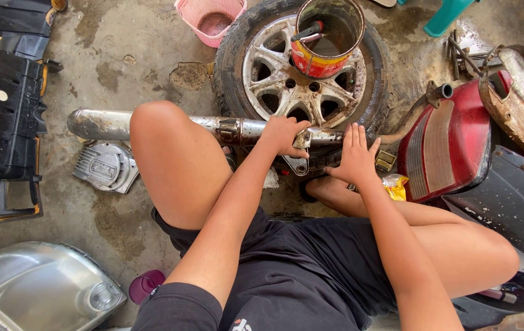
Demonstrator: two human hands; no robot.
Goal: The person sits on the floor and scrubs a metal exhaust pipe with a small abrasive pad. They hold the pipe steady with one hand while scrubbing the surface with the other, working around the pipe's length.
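My left hand (283, 135) has its fingers clenched around the rusty exhaust pipe (225, 128), which lies across my raised knee and over the edge of the old alloy wheel (295, 86) on the concrete floor (121, 73). A metal bracket (297, 164) hangs from the pipe just below that grip. My right hand (355, 156) rests beside it with fingers released and spread flat, touching the pipe. A paint can (326, 38) stands on the wheel; a red tail light (449, 144) lies near my right hand.

Operator wears black shorts and a black short-sleeved top; arms, left hand (283, 136), right hand (355, 156), legs bare
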